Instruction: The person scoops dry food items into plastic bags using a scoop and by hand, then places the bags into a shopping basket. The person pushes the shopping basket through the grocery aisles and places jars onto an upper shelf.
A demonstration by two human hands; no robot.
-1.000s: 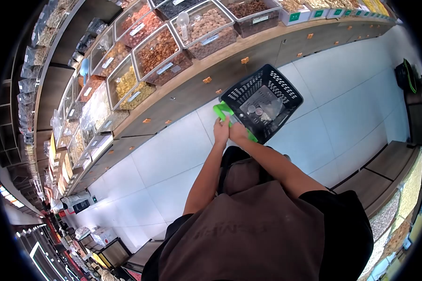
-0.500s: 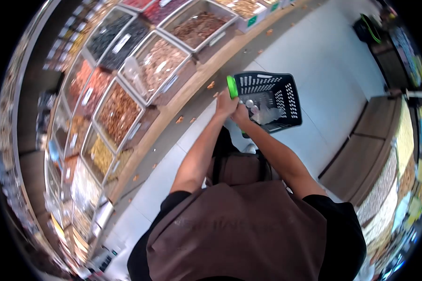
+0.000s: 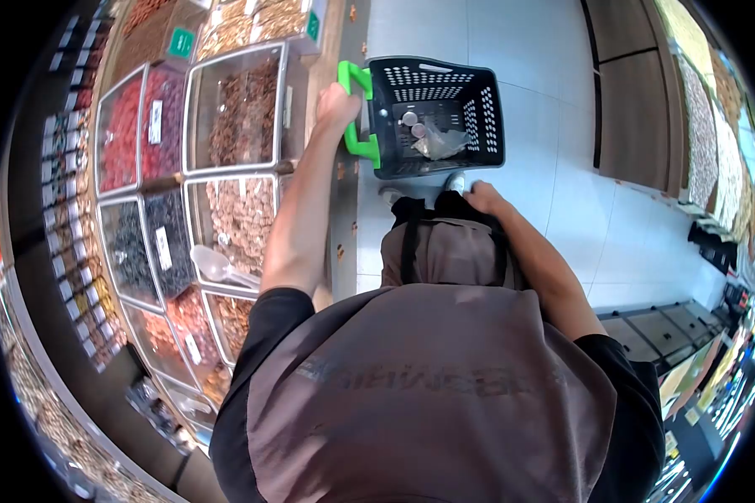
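Observation:
My left hand (image 3: 338, 104) is wrapped round the green handle (image 3: 363, 147) of a black perforated shopping basket (image 3: 488, 117). The basket hangs just ahead of my feet, beside the bin counter. Inside it lie a clear plastic bag (image 3: 441, 144) and small round clear items (image 3: 410, 119). My right hand (image 3: 483, 198) is below the basket's near side, apart from it, with its fingers curled; whether anything is in them is too small to tell.
At the left, a wooden-edged counter (image 3: 320, 75) carries clear bins of dried goods (image 3: 241, 113), one with a clear scoop (image 3: 213, 264). Brown cabinets (image 3: 635, 109) stand at the right on the tiled floor (image 3: 545, 126). Small packages line a shelf (image 3: 75, 235) at far left.
Both hands were together at the basket's handle; my right hand has come away from it and moved right. The basket has shifted up and left in view, and the view has turned.

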